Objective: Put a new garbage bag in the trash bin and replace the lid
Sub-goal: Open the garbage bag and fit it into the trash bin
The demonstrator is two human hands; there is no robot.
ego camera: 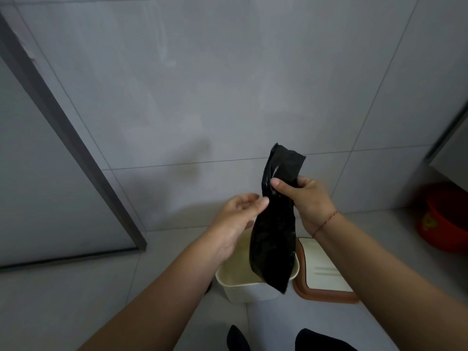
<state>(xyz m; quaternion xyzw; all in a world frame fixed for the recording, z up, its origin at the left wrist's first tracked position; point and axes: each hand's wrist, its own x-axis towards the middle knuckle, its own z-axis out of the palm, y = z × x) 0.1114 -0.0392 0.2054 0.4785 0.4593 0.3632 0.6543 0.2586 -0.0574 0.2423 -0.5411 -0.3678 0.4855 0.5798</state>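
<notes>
Standing: dark shoes [314, 340] are seen at the bottom edge, on the tiled floor [177, 287].
Trash bin [236, 287]: it is found open and unlined, just beyond the feet.
Lid [323, 272]: it is laid on the floor, touching or just beside the bin's right side.
Garbage bag [274, 236]: it is held above the bin, folded flat, not yet opened.
Right hand [307, 198]: it is closed around the bag's upper part.
Left hand [235, 219]: it is loosely open, fingertips at the bag's edge.
Red basin [445, 219]: it is seen far right, by the wall.
Progress: early; unfolding, lining and relidding are judged left.
</notes>
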